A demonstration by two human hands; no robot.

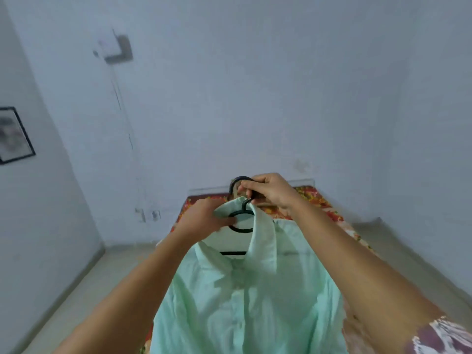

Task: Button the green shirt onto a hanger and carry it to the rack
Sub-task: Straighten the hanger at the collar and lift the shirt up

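Facing pale blue wall [281, 85], over floral-covered bed [329, 213]. Holds green shirt [245, 302] front-up over the bed, front closed, collar round black hanger [241, 230]. Pinches hanger's hook with right hand [270, 191], fingers curled. Grips collar's left side with left hand [207, 221], beside hanger's neck. Framed picture [14, 135] on left wall.

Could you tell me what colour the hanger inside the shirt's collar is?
The hanger is black, seen best in the head view.
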